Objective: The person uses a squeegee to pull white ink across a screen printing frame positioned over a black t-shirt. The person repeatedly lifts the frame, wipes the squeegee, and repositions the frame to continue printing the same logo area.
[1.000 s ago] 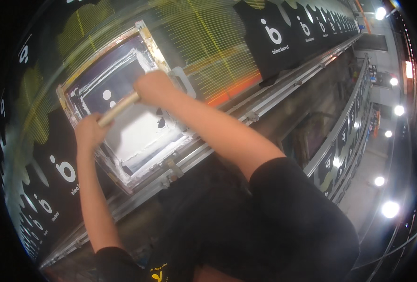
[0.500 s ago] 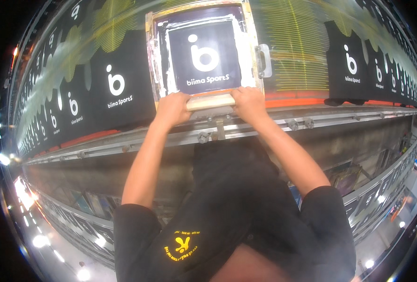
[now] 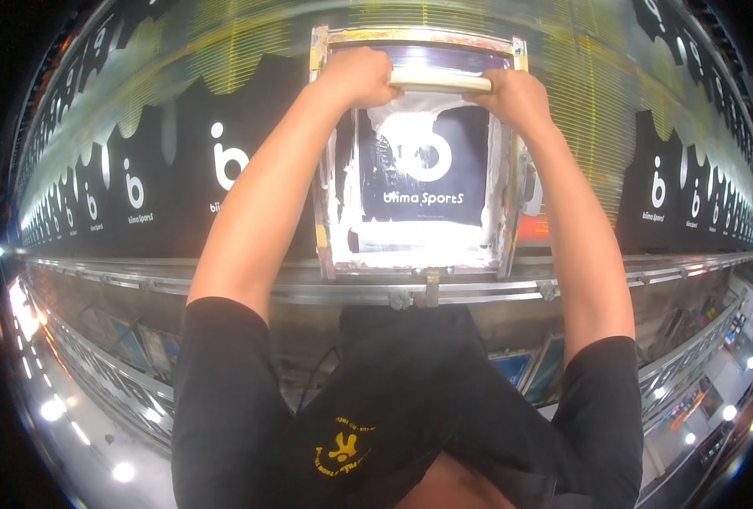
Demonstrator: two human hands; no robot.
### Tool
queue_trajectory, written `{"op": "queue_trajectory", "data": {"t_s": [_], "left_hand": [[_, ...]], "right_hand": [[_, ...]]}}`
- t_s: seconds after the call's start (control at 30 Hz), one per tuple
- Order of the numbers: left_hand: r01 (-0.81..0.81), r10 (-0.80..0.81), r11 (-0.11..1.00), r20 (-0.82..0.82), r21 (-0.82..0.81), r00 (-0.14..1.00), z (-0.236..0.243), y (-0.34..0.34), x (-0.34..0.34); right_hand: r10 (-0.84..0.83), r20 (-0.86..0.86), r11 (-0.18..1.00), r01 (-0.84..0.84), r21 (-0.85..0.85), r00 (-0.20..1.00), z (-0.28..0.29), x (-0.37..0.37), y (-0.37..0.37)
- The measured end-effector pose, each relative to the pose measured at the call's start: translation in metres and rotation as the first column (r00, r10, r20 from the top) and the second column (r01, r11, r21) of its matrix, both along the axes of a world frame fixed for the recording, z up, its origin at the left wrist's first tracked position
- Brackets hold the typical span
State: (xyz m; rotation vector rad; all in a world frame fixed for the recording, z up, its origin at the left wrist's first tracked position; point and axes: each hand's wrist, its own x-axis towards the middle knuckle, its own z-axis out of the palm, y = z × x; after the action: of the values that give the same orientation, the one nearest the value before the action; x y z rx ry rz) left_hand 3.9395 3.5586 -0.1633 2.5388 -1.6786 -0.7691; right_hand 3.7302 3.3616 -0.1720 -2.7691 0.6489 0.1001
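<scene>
Both hands grip a long pale squeegee [image 3: 441, 81] by its ends, near the far side of a screen-printing frame [image 3: 427, 35]. My left hand [image 3: 358, 76] is closed round the left end, and my right hand [image 3: 516, 100] holds the right end the same way. White ink [image 3: 419, 237] lies in a thick band along the near side of the screen, with more smeared up its sides. A rounded white logo [image 3: 431, 161] shows on the dark middle of the mesh, partly covered by a pale glare or ink film. The blade's lower edge is hard to make out.
Black garment pieces [image 3: 262, 110] with white prints lie in a row on the long table, left and right of the frame. A metal rail [image 3: 334, 293] with knobs [image 3: 400, 301] runs along the near edge. Below it, framed panels [image 3: 512, 366] stand under the table.
Both hands have pushed the squeegee from the frame's near side to its far side. The frame appears lower and further right in view, and white ink now lies along its near side.
</scene>
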Motion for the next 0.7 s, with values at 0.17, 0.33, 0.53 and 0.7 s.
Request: {"op": "queue_trajectory", "data": {"t_s": [0.17,0.33,0.53,0.7], "left_hand": [[-0.048,0.050,0.997,0.025,-0.065,0.998,-0.014,-0.003,0.003],[-0.090,0.092,0.994,0.026,-0.061,0.995,-0.011,0.012,-0.014],[-0.121,0.122,0.992,-0.044,0.021,0.992,0.002,0.081,-0.107],[-0.180,0.167,0.975,-0.104,-0.134,0.980,-0.015,0.165,-0.199]], "right_hand": [[-0.025,-0.002,1.000,0.025,0.010,1.000,-0.012,0.010,0.001],[-0.043,-0.014,0.999,0.042,-0.022,0.999,-0.005,0.001,0.021],[0.088,0.156,0.993,-0.074,-0.090,0.984,-0.031,-0.097,0.087],[0.109,0.241,0.994,-0.108,-0.019,0.964,-0.033,-0.190,0.162]]}}
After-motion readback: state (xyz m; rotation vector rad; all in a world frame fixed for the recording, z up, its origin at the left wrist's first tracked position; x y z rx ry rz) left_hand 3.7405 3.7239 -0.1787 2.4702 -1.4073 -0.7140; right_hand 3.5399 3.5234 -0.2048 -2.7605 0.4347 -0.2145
